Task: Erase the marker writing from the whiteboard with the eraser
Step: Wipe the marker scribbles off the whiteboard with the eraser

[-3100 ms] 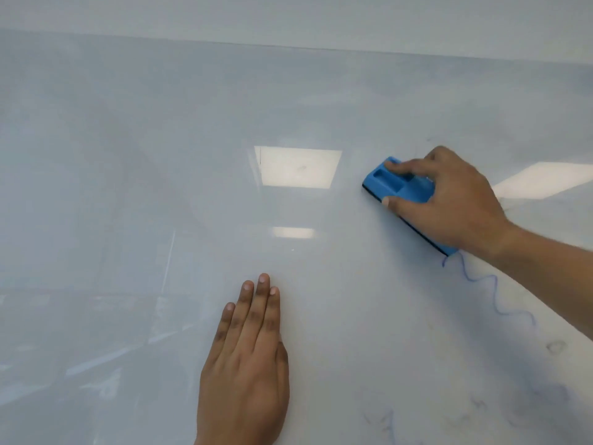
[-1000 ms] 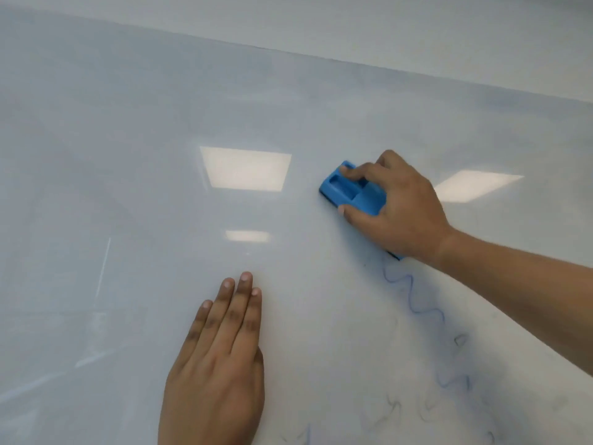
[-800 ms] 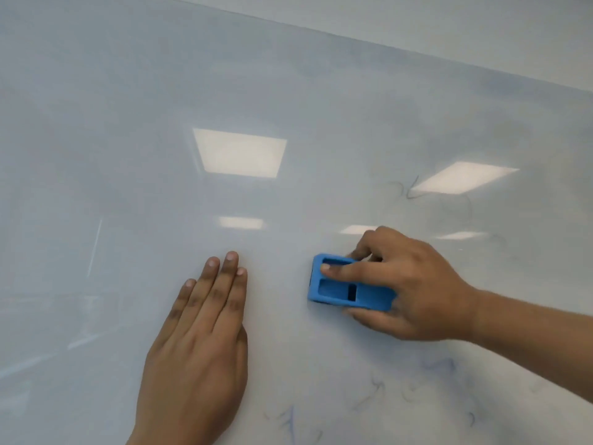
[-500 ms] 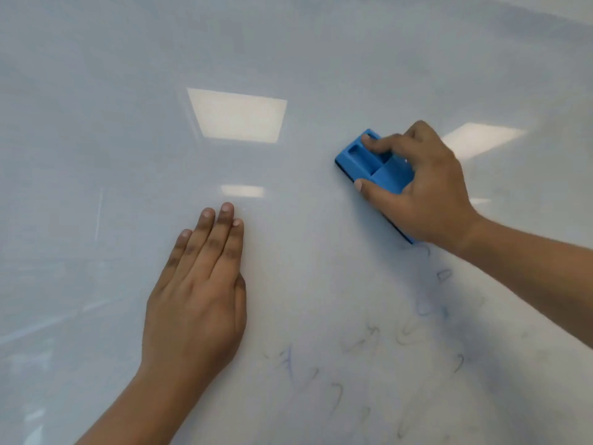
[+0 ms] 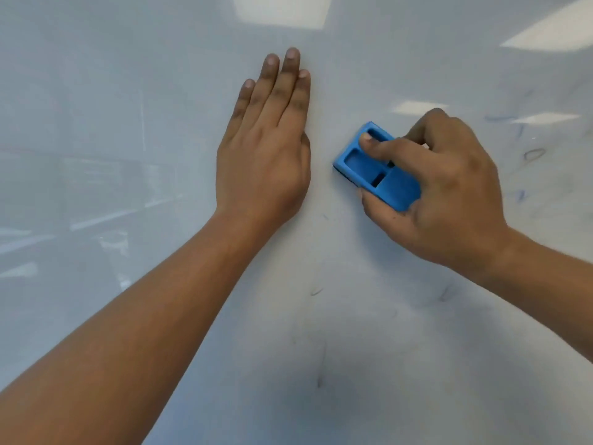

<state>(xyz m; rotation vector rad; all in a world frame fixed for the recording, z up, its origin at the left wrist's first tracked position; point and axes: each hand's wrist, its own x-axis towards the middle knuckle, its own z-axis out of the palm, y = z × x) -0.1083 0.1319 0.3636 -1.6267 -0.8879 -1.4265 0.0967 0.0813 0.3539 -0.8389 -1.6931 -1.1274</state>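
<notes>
The whiteboard [image 5: 112, 123] fills the whole view, glossy and pale. My right hand [image 5: 449, 194] grips a blue eraser [image 5: 369, 167] and presses it flat on the board, index finger on top, thumb along its lower edge. My left hand [image 5: 266, 149] lies flat on the board just left of the eraser, fingers together and straight, holding nothing. Faint blue marker traces [image 5: 532, 154] remain at the right edge. Thin smudged strokes [image 5: 317, 291] show below the eraser.
Ceiling lights reflect off the board as bright patches at the top [image 5: 282, 9] and upper right [image 5: 552, 30]. A dark shadow lies on the board between my forearms near the bottom.
My right hand has swept the eraser down and left, close to my left hand. The view has tilted down, showing both forearms. Several marker strokes below the eraser are gone or fainter.
</notes>
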